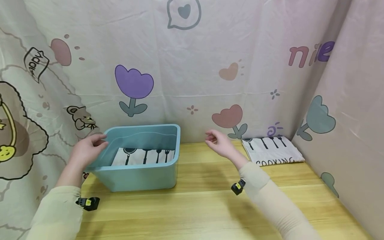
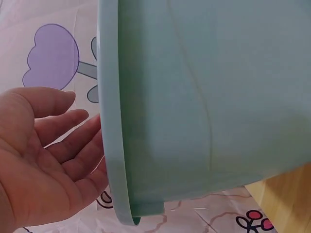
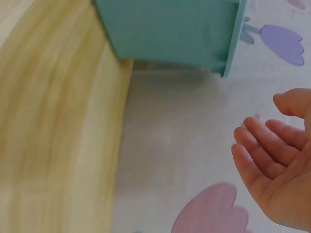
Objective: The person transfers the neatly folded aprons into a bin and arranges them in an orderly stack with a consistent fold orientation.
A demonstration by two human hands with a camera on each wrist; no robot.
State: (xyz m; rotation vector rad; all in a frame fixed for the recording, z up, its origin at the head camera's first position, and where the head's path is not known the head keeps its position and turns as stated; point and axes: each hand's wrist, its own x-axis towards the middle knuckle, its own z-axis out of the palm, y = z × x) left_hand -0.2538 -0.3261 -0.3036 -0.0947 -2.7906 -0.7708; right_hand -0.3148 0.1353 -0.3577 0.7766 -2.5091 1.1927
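A teal plastic bin [image 1: 141, 178] stands at the left of the wooden table, with a folded white cloth [image 1: 136, 158] printed with dark utensils inside it. My left hand [image 1: 88, 150] is at the bin's left rim, fingers loosely bent; in the left wrist view the fingertips [image 2: 95, 141] come up to the rim, and I cannot tell whether they touch. To the right of the bin, my right hand [image 1: 220, 143] hovers above the table, fingers relaxed and holding nothing. A second folded white cloth [image 1: 273, 151], marked "COOKING", lies beyond it at the back right.
The wooden table [image 1: 204, 213] meets a printed curtain [image 1: 195, 73] at the back. More curtain hangs along the left and right sides. Each sleeve carries a small black wrist camera.
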